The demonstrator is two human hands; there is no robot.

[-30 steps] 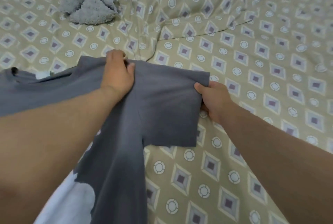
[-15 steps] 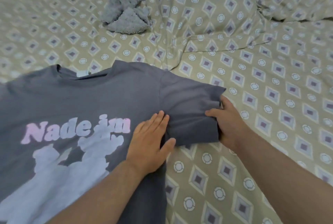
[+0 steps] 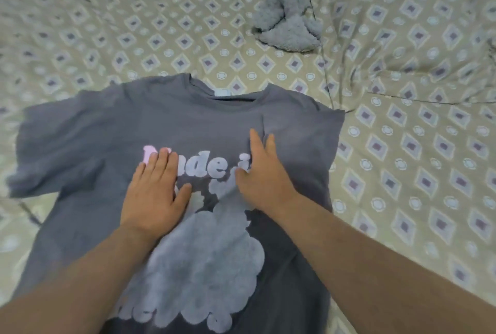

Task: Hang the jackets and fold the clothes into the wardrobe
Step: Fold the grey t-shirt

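Observation:
A grey T-shirt (image 3: 94, 132) with pink lettering and a pale cloud print lies front-up on the bed, collar pointing away from me. Its right sleeve is folded in over the chest, while the left sleeve spreads out flat. My left hand (image 3: 155, 194) rests palm-down on the lettering, fingers together. My right hand (image 3: 261, 175) lies flat on the folded-in sleeve edge, fingers extended. Neither hand grips the cloth.
The bed is covered by a beige sheet (image 3: 402, 172) with a diamond pattern. A crumpled fluffy grey garment (image 3: 288, 27) lies beyond the shirt at upper right. A rumpled fold of bedding (image 3: 416, 51) rises at the right.
My right hand let go of the sleeve after folding it over the chest and now lies flat. My left hand slid left onto the lettering. The view shifted left.

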